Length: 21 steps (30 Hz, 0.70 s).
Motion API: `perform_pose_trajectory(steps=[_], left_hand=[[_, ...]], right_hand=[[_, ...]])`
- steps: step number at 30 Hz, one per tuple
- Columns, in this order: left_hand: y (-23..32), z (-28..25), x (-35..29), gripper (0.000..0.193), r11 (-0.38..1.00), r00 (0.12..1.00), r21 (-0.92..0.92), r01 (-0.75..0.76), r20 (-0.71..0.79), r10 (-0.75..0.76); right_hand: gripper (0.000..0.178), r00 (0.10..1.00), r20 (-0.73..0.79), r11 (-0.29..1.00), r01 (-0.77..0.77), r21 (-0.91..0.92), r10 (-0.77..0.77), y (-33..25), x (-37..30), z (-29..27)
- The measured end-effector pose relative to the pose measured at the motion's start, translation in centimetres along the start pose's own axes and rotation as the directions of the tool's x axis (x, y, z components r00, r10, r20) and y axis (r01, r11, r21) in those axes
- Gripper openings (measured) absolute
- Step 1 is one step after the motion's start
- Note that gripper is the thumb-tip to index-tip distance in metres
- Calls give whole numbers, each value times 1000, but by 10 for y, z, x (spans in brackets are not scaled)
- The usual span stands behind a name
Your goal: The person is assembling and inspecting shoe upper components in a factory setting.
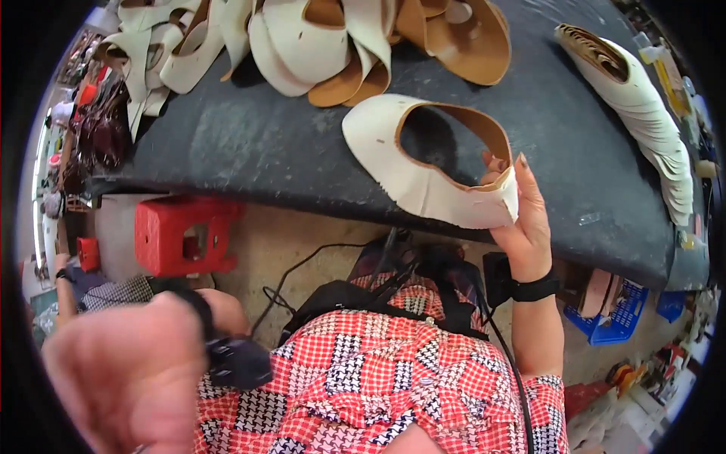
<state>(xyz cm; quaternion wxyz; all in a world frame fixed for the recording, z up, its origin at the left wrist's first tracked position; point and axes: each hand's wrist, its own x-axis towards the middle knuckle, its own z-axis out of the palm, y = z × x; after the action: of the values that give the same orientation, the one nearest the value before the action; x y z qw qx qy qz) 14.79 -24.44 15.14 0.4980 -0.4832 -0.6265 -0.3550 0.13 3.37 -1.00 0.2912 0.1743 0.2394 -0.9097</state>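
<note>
A shoe upper (412,185), white outside and tan inside, is pinched at its heel end by my right hand (525,219). My right thumb lies on the outer side and fingertips show inside the opening. The piece is held over the near edge of the black table, its rounded toe part pointing to the far left. My left hand (128,378) is raised close to the camera at the lower left, away from the upper. It is blurred and its fingers cannot be made out.
The black table (227,144) bears a heap of similar white and tan uppers (295,45) at the back. A curved row of nested white pieces (643,113) lies at the right. Below stand a red stool (162,238) and a blue crate (616,321). A black cable (283,276) hangs near my body.
</note>
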Motion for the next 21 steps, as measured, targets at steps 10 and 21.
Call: perform_pose_trajectory(steps=[10,21], left_hand=[[-79,151,-113,20,601,352,164,783,678,-645],[-164,184,53,10,869,322,297,396,841,-434]], right_hand=[[43,888,442,985,-164,49,126,-29,11,-8],[34,851,515,957,225,-182,-102,-173,68,52]])
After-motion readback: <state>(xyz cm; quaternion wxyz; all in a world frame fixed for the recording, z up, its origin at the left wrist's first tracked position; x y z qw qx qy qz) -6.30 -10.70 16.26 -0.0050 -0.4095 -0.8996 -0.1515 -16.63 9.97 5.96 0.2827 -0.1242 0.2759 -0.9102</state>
